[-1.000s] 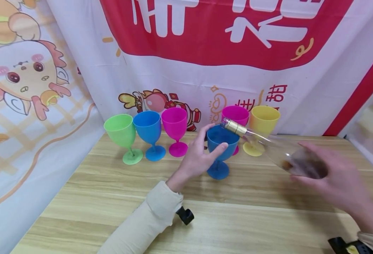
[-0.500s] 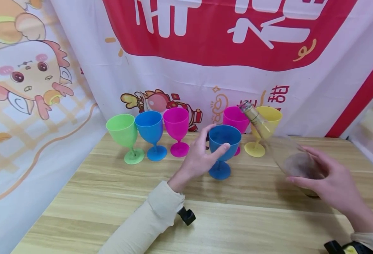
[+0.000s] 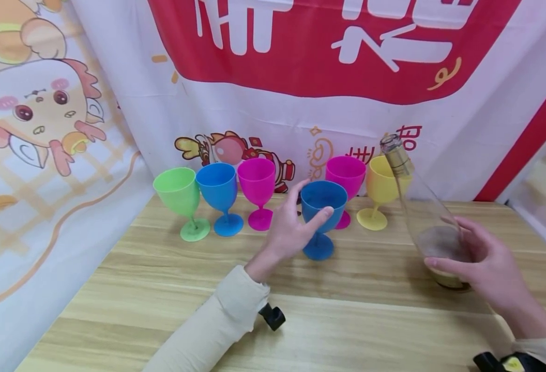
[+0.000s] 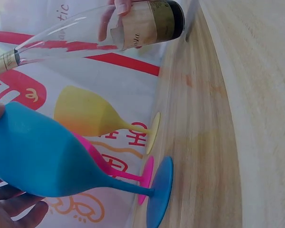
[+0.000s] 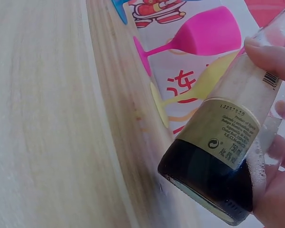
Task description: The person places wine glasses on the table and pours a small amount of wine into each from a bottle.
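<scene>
My left hand (image 3: 289,225) grips the bowl of a blue plastic goblet (image 3: 338,209), thumb across its near side. The goblet stands upright, its round foot (image 4: 161,194) low over the wood in the left wrist view. My right hand (image 3: 491,268) holds a clear glass wine bottle (image 3: 424,209) around its lower body. The bottle leans left, neck up and mouth away from the goblet, its base just over the table. Dark, frothy liquid shows at the bottom of the bottle (image 5: 232,142) in the right wrist view.
Along the back left stand a green goblet (image 3: 180,191), another blue goblet (image 3: 217,188) and a pink goblet (image 3: 256,181). Behind the held goblet are a second pink goblet (image 3: 347,173) and a yellow goblet (image 3: 380,186). A printed cloth (image 3: 236,113) hangs behind the wooden table (image 3: 170,289).
The bottle's neck has swung up and right, away from over the blue goblet, and its base has lowered. The left hand stays on the goblet in nearly the same place.
</scene>
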`<state>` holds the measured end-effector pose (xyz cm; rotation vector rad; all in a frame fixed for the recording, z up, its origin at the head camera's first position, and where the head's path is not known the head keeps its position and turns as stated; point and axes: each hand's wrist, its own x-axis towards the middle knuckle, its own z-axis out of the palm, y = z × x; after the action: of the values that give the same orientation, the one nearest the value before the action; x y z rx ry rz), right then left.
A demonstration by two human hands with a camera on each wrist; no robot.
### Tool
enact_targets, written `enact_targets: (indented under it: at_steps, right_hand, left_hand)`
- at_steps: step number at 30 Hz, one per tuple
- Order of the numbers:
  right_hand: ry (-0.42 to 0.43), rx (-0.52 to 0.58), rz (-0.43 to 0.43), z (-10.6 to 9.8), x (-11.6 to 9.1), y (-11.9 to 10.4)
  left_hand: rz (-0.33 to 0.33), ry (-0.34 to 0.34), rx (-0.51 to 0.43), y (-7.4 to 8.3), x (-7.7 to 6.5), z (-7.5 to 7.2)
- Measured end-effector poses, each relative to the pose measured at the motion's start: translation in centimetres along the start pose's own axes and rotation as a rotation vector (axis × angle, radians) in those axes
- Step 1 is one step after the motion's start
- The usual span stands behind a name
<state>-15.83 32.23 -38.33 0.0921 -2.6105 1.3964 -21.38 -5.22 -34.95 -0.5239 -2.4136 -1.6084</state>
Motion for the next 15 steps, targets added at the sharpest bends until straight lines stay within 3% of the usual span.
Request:
enact_targets:
  at_steps: [8,15]
  right_hand:
    - [0.006,0.079,-0.02,0.2,-0.2,0.4]
    - [-0.008,0.244,-0.017,-0.1,-0.1,0.9]
  left_hand:
    - [-0.013,0.099,0.002,-0.3,0.5,-0.4]
    - [-0.061,0.168,0.047,-0.7,1.4,-0.6]
